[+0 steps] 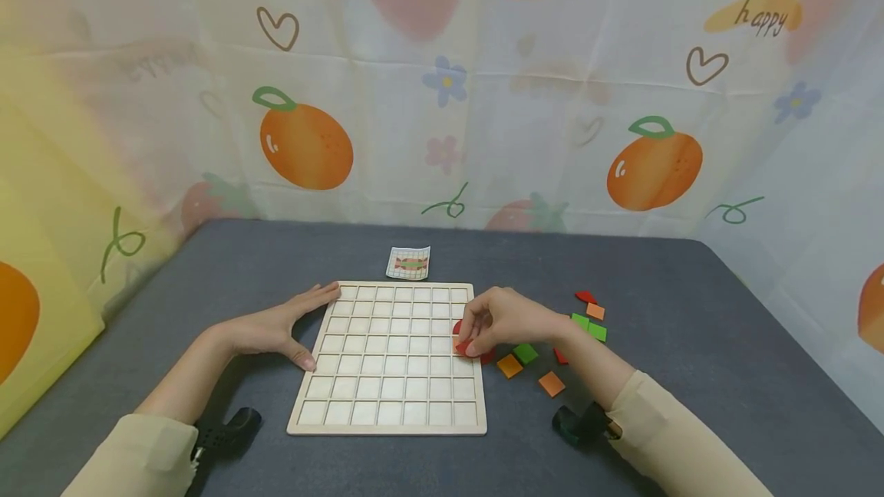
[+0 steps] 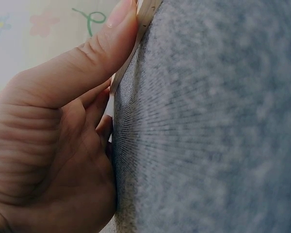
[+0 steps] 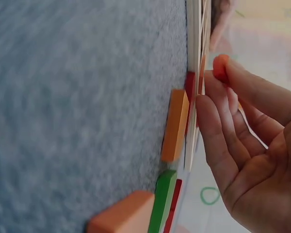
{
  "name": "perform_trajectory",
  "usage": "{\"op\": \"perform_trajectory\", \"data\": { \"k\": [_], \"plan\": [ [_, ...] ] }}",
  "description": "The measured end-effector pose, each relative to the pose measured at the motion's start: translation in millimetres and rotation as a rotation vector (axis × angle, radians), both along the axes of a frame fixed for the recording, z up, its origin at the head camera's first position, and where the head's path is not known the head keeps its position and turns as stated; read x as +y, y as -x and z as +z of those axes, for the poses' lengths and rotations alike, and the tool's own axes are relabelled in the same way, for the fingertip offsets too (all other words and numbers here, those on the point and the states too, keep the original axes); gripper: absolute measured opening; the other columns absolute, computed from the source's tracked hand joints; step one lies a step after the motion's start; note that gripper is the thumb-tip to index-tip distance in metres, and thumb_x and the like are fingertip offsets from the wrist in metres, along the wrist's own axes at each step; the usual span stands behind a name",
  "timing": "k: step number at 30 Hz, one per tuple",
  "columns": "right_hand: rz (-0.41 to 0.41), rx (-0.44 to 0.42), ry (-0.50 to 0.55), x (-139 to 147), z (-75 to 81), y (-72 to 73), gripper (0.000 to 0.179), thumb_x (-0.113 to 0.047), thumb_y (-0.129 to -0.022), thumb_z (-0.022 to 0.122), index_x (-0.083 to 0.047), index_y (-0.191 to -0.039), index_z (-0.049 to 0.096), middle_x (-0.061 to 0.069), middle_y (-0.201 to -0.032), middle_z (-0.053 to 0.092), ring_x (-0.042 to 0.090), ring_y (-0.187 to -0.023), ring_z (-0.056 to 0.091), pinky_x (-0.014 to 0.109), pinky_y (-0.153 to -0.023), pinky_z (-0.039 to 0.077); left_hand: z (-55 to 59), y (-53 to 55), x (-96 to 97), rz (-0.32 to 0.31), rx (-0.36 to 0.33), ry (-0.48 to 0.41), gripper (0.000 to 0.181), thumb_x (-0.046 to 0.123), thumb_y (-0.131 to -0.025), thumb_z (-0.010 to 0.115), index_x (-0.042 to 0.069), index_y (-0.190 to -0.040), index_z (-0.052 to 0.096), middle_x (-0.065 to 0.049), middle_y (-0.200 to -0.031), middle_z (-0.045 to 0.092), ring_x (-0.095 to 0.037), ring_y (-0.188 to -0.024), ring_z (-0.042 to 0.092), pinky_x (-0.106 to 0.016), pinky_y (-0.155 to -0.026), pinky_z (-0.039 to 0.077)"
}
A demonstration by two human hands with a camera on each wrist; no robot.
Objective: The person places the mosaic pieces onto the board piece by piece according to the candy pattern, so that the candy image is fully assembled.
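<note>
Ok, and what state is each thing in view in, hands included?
Grid board: flat, most cells bare
Left hand: spread, touching the board's left edge
Right hand: pinching a red piece
Picture card: printed side up
Loose pieces: scattered right of the board
Backdrop cloth: hanging, lightly creased

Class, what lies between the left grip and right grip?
Most of the pale grid board lies between left grip and right grip; the head view shows this.
</note>
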State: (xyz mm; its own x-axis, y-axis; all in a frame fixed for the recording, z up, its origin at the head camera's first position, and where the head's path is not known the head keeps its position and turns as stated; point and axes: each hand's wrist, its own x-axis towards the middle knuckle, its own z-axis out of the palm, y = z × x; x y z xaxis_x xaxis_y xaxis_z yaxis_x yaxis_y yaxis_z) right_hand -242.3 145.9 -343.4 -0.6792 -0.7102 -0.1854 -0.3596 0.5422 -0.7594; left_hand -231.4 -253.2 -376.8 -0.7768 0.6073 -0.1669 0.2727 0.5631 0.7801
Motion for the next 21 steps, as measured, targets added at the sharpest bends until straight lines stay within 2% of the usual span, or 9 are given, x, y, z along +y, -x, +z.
{"op": "perform_trajectory", "data": {
  "k": [4,14,21],
  "plan": [
    [0.017,-0.005,-0.007,-3.9,1.5,-3.5,0.01,-0.012,-0.083,0.079,-0.018,-0.091,0.078,0.001,-0.087,0.076,0.013,-0.077,0.07,0.029,-0.071,0.055,2.1,-1.1,0.3,-0.019,0.003,-0.012,0.123,0.026,-0.068,0.09,0.008,-0.16,0.012,-0.021,-0.167,-0.007,-0.052,-0.15,-0.016,-0.078,-0.108,0.0],
    [0.036,0.002,-0.023,-7.3,-2.3,-2.8,0.008,-0.012,-0.082,0.079,-0.014,-0.09,0.079,0.004,-0.084,0.077,0.008,-0.072,0.068,0.026,-0.069,0.055,-0.1,0.3,0.3,-0.004,-0.013,-0.014,0.123,0.025,-0.068,0.09,0.007,-0.16,0.01,-0.02,-0.167,-0.007,-0.051,-0.15,-0.017,-0.078,-0.109,-0.001],
    [0.014,0.048,-0.082,-7.7,-2.2,-3.8,0.004,-0.016,-0.08,0.081,-0.015,-0.081,0.078,0.0,-0.075,0.075,0.007,-0.063,0.062,0.024,-0.061,0.051,1.7,-0.8,1.5,-0.003,-0.009,-0.012,0.122,0.025,-0.068,0.09,0.007,-0.16,0.011,-0.02,-0.167,-0.006,-0.051,-0.15,-0.016,-0.078,-0.109,0.0]
  ]
}}
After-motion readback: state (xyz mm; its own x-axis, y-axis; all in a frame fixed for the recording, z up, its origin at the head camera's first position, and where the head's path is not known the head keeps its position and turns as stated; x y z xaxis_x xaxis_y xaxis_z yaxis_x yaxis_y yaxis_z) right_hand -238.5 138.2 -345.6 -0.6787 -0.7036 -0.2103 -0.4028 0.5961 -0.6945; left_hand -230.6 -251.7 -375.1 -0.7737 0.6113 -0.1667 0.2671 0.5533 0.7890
